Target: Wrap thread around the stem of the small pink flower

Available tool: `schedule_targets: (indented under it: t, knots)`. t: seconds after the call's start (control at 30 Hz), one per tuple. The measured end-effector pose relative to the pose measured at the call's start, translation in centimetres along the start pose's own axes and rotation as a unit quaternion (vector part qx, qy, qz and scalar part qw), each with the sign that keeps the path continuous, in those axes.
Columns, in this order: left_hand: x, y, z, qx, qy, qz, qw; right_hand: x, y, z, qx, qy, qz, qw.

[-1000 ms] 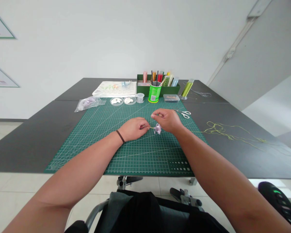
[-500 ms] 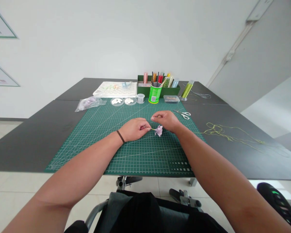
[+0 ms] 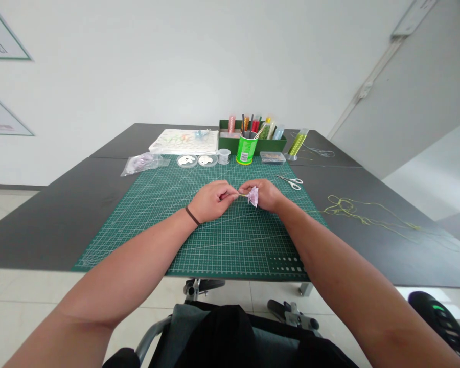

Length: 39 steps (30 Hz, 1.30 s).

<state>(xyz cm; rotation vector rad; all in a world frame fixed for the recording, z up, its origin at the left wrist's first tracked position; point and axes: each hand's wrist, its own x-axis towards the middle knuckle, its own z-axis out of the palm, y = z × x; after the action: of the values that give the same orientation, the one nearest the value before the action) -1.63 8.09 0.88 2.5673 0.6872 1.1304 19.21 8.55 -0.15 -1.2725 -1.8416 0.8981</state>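
My left hand [image 3: 214,198] pinches the thin greenish stem of a small lilac artificial flower [image 3: 253,196] between thumb and fingertips. The flower's head points to the right, held sideways above the green cutting mat [image 3: 222,245]. Right behind the bloom, my right hand [image 3: 262,193] is closed, its thumb and fingertips pressed together close to the stem by the left fingertips. What lies in that pinch is too small to tell. Yellow-green thread [image 3: 345,205] lies loosely tangled to the right, one end running towards my right forearm.
White-handled scissors [image 3: 293,183] lie beyond my right hand. Along the back stand a green can [image 3: 246,151] with sticks, a spool of yellow-green thread [image 3: 298,144], a green box [image 3: 270,147], round dishes [image 3: 186,161], a white tray [image 3: 184,148] and a plastic bag [image 3: 141,164].
My right hand has come down beside the stem and its fingertips now meet those of my left. The flower has tilted up slightly, and the view has shifted a little.
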Motion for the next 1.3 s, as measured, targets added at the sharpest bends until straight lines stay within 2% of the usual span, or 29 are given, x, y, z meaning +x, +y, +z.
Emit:
schedule_targets:
  t: [0.1, 0.23, 0.37, 0.5, 0.63, 0.97, 1.1, 1.3]
  knots:
    - [0.1, 0.0, 0.0, 0.003, 0.03, 0.001, 1.0, -0.2, -0.2, 0.1, -0.009, 0.002, -0.013, 1.0]
    - [0.2, 0.2, -0.1, 0.008, 0.061, -0.023, 0.998, -0.4, -0.3, 0.5, -0.029, 0.004, 0.002, 1.0]
    - [0.3, 0.1, -0.1, 0.018, 0.101, -0.053, 0.993, -0.6, -0.5, 1.0, -0.024, -0.023, 0.018, 0.999]
    - [0.4, -0.1, 0.0, 0.025, 0.147, -0.078, 0.986, -0.8, -0.9, 1.2, -0.033, -0.047, -0.006, 0.998]
    - [0.5, -0.2, 0.0, 0.028, 0.177, -0.116, 0.977, -1.1, -1.2, 1.2, -0.034, -0.038, -0.033, 0.998]
    - [0.7, -0.4, 0.0, 0.034, 0.182, -0.163, 0.969, -1.9, -2.4, 1.0, -0.086, 0.009, -0.111, 0.99]
    - [0.7, -0.6, 0.1, 0.044, 0.168, -0.169, 0.97, -2.3, -3.2, 0.9, -0.104, 0.033, -0.154, 0.982]
    - [0.8, -0.9, 0.4, 0.054, 0.148, -0.171, 0.973, -2.5, -3.7, 0.8, -0.151, 0.058, -0.177, 0.971]
